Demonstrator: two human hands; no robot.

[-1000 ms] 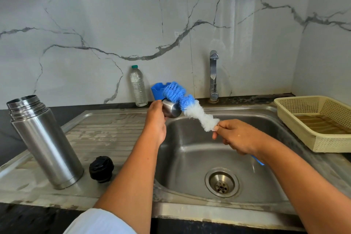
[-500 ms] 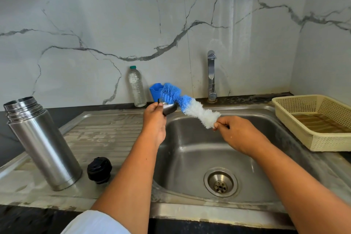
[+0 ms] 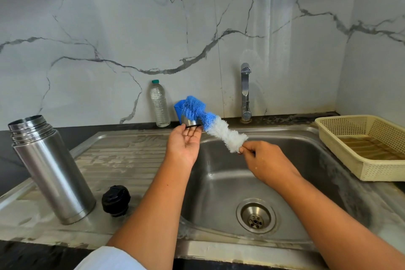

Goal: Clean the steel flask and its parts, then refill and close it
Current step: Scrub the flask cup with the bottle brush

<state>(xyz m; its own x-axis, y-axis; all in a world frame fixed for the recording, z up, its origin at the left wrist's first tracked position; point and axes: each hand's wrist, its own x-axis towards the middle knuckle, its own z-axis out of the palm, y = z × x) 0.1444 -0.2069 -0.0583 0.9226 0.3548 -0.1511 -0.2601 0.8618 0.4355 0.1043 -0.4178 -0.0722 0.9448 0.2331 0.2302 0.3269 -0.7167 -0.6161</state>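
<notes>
The open steel flask (image 3: 50, 171) stands upright on the sink's drainboard at the left, its black stopper (image 3: 116, 200) lying beside its base. My left hand (image 3: 184, 146) is turned palm up over the sink's left rim and holds the small steel cup lid (image 3: 190, 121) at its fingertips. The blue and white bottle brush (image 3: 210, 124) lies against the cup, its blue end on top of it. My right hand (image 3: 263, 160) pinches the brush at the base of its white bristles, above the basin; the handle is hidden behind the hand.
The steel sink basin (image 3: 219, 184) with its drain (image 3: 255, 217) lies below both hands. A tap (image 3: 245, 92) stands behind it. A plastic water bottle (image 3: 160, 105) and a blue holder (image 3: 178, 108) stand by the wall. A cream basket (image 3: 341, 151) sits at the right.
My left hand has turned palm up and the cup lid now sits at its fingertips. The brush has shifted slightly up and left against the cup.
</notes>
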